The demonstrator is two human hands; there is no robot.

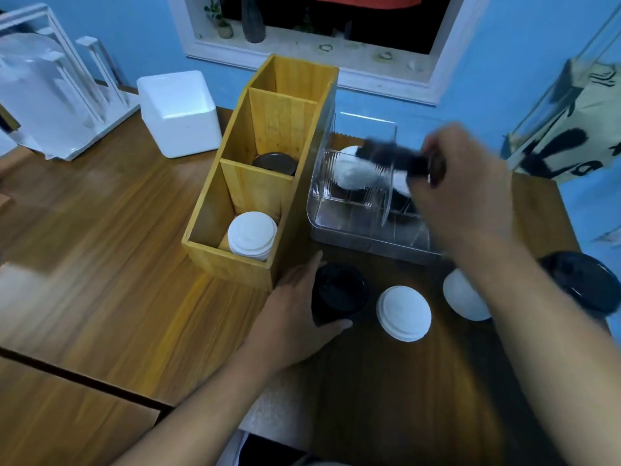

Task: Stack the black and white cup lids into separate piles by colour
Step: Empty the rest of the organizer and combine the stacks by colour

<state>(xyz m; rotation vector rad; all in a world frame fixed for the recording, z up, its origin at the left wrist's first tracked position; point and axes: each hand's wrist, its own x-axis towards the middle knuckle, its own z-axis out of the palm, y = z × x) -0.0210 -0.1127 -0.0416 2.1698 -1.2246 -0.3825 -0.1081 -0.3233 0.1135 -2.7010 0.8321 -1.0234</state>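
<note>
Near edge of table (100, 203): left hand (289, 317) lies w/ fingers curved round a black lid (339, 290), thumb at its near rim, touching it, grip loose, not lifted. Right of it, 2 white lids flat on the table: one (403, 312) just beside the black lid, the other (465, 299) partly under the right forearm. 1 more black lid (581, 280) at the right table edge. So on the table: 2 black, 2 white.

Mid: wooden box (235, 260) w/ 3 compartments in a row near to far. Near one holds a white-lid stack (252, 235), count unclear; middle one holds a dark lid (274, 163); far one can't tell.

Right of box: clear plastic bin (353, 235) w/ at least 1 white lid (351, 173) inside; more contents hidden. Right hand (463, 183) above it, grip clenched on a blurred black lid (389, 156).

Far left: white foam box (181, 112), clear acrylic stand (50, 89).
</note>
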